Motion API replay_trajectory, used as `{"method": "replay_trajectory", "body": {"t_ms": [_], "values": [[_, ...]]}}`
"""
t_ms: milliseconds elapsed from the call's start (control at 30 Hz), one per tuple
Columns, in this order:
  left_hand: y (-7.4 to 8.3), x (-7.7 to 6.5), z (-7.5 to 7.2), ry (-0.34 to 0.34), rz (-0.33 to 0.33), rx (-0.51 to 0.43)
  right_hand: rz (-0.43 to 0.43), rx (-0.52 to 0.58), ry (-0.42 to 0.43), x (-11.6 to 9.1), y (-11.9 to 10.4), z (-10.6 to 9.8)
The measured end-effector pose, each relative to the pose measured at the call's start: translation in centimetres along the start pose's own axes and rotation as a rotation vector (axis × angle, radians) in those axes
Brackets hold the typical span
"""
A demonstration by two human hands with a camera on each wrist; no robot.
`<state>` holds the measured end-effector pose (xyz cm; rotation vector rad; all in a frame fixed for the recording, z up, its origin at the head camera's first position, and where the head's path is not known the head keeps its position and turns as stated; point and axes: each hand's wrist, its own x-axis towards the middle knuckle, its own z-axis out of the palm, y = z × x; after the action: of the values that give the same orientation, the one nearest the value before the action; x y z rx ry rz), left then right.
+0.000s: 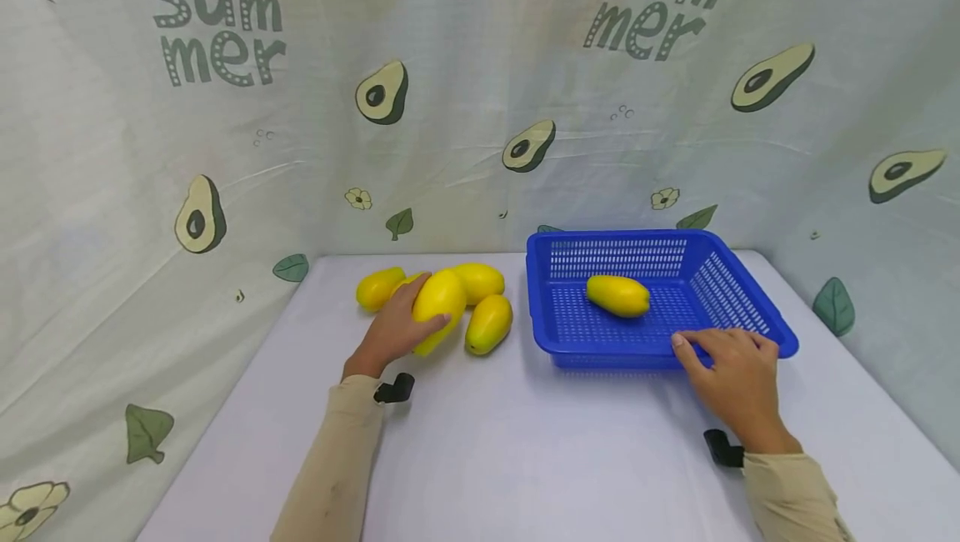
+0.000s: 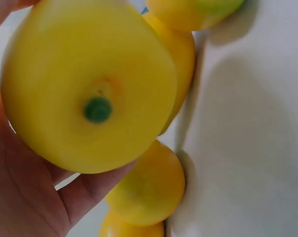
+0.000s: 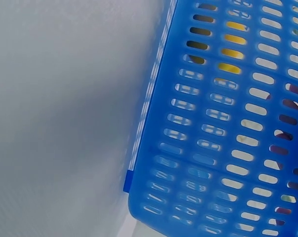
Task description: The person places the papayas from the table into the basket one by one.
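My left hand [image 1: 397,325] grips a yellow papaya [image 1: 441,300], fingers over its far side and thumb along the near side. In the left wrist view the held papaya [image 2: 89,89] fills much of the frame, a green stem spot on its end towards me. Behind and beside it lie several more, among them one papaya [image 1: 379,288] at left, one papaya [image 1: 480,283] at the back and one papaya [image 1: 489,323] at right. My right hand [image 1: 738,379] holds the front rim of a blue plastic basket [image 1: 615,348]. Inside the basket lies a single papaya [image 1: 618,296].
The basket stands at the back right of a white-covered table [image 1: 525,459]. Behind it hangs a pale curtain [image 1: 450,192] printed with avocados and leaves. In the right wrist view, the basket's slotted wall [image 3: 213,138] hides most of what it holds.
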<state>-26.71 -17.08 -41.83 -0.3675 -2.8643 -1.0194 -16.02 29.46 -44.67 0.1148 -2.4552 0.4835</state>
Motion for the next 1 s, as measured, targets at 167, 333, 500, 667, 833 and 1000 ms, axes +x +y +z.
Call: {"method": "replay_trajectory", "body": {"t_ms": [167,333,500,667,833,1000], "values": [[0.9,1.0,-0.3,-0.007,0.002,-0.039,-0.004,0.002,0.019,-0.2,0.0,-0.1],[2.1,2.1,-0.6,-0.007,0.018,-0.088,-0.009,0.002,0.025,0.0,0.1,-0.4],[3.2,2.6,-1.1,-0.033,0.035,-0.082,-0.035,0.025,0.048,0.1,0.3,-0.3],[3.9,2.8,-1.8,-0.046,0.049,-0.089,-0.068,0.019,0.051,0.1,0.2,0.0],[4.7,3.4,-2.0,-0.046,0.063,-0.095,-0.084,-0.044,0.036,0.3,-0.1,0.2],[5.8,4.3,-1.8,-0.077,0.053,-0.142,-0.032,-0.05,0.015,0.2,-0.5,0.2]]}}
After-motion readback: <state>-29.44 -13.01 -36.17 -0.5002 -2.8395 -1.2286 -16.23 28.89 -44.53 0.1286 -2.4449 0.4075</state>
